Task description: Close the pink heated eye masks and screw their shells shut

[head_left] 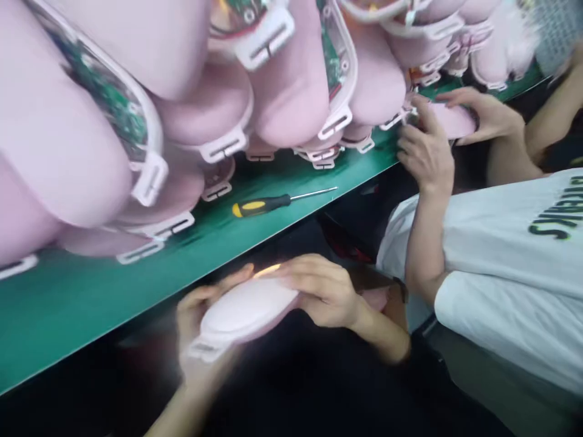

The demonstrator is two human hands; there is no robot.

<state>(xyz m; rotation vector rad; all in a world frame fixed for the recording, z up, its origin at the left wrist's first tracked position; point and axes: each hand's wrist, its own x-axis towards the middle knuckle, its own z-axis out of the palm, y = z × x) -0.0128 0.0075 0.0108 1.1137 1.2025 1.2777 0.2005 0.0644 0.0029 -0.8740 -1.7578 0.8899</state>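
Cradling pink shell (248, 312), hands (259, 309) cupped

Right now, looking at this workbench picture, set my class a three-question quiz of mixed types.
1. True or false: the screwdriver lies on the green bench, untouched.
2. What do the left hand and right hand hold together? A) pink shell B) screwdriver C) circuit board alone
3. Fill in: the co-worker's hands rest on another pink piece at the bench's ____ edge.

Key: 1 true; 2 A, the pink shell; 3 near.
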